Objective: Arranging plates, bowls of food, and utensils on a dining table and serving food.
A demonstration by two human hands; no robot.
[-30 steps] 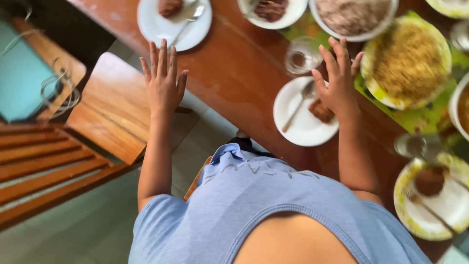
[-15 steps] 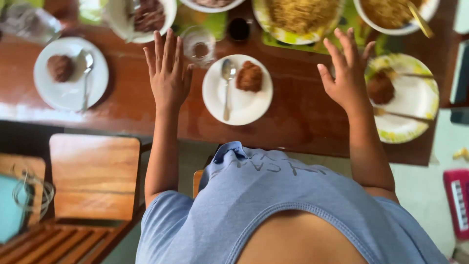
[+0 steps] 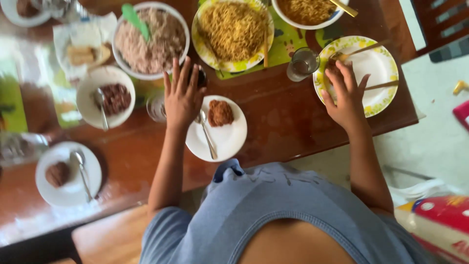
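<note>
Table (image 3: 288,122), dark red wood, fills most of the view; its far and left edges run out of the picture, and the left part is blurred by glare. On the far side, largest dishes first: bowl of pale minced food (image 3: 151,41) with a green utensil in it, plate of yellow noodles (image 3: 233,32), and a bowl of orange-brown food (image 3: 308,12) cut off at the top edge. To the right, a yellow-rimmed plate (image 3: 376,66) with sticks across it; my right hand (image 3: 346,95) hovers at its left rim, fingers spread and holding nothing. What lies beneath the palm I cannot tell. Centre: small white plate (image 3: 222,139) with a brown patty (image 3: 220,113) and a spoon (image 3: 207,137). My left hand (image 3: 182,98) is open, fingers straight, empty, above this plate's far left edge; it hides part of a glass (image 3: 156,106) and a dark object behind the fingertips. Second glass (image 3: 303,63) sits between noodles and rimmed plate. Near left, blurred: another white plate (image 3: 68,173) with patty and spoon.
</note>
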